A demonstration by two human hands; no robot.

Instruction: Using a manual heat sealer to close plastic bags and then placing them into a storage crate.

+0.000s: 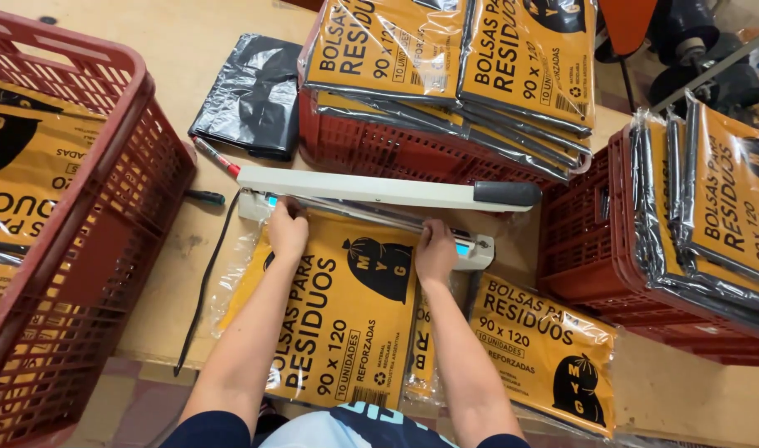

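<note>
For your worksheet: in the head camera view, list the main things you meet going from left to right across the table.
Red crate at the left → folded black bags → left hand → right hand → loose orange packet → red crate at the right.

Around you: red crate [105, 199] left, red crates [379, 149] far and right stacked with orange packs [454, 58], black folded bags [255, 95] far-left, red pen [216, 155] beside them

The left crate [80, 249] and right crate [595, 249] run past the edges; both hands' fingertips hide under the sealer arm [371, 189].
</note>
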